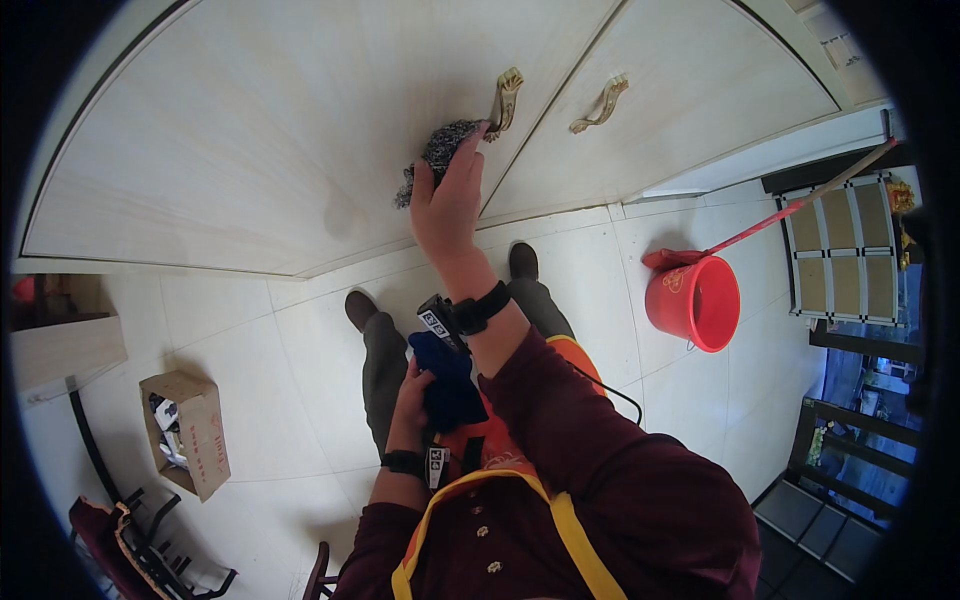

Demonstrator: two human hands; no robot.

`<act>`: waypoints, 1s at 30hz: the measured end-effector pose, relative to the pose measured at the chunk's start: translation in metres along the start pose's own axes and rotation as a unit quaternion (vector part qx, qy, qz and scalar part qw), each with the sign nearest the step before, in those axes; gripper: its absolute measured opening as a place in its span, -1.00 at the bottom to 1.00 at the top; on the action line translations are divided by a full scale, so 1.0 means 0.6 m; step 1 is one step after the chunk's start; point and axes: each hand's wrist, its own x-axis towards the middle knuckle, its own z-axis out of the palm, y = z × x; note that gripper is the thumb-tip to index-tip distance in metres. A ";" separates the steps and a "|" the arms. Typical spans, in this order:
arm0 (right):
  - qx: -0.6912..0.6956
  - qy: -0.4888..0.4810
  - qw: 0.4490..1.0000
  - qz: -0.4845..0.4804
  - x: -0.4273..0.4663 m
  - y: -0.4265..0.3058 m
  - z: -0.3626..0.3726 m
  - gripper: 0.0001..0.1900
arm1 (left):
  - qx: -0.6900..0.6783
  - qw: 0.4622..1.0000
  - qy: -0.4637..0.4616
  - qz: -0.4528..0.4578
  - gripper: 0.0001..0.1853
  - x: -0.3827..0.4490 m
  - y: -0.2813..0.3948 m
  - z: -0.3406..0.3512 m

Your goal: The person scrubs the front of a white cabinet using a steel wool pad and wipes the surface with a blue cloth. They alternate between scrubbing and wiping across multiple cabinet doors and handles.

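My right hand (pixel 450 199) is raised to a pale wooden cabinet door (pixel 285 112) and grips a dark, shiny scouring pad (pixel 448 142), likely steel wool. The pad lies against the door, just beside the lower end of an ornate gold-coloured handle (pixel 508 97). A fingertip reaches close to that handle; whether it touches cannot be told. Lower down, in front of my apron (pixel 487 442), my left hand (pixel 411 401) holds a folded dark blue cloth (pixel 448 382). Both wrists wear black straps with small devices.
A second door with a similar handle (pixel 600 105) adjoins on the right. On the tiled floor stand a red bucket (pixel 667 304) with a long-handled red dustpan (pixel 675 259) next to it and, at left, a cardboard box (pixel 202 442) of litter. A chair (pixel 142 547) is at lower left.
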 end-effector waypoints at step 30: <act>-0.060 -0.063 0.996 0.020 0.006 -0.010 -0.023 -0.03 | 0.000 1.000 -0.012 0.010 -0.41 0.003 0.004 0.006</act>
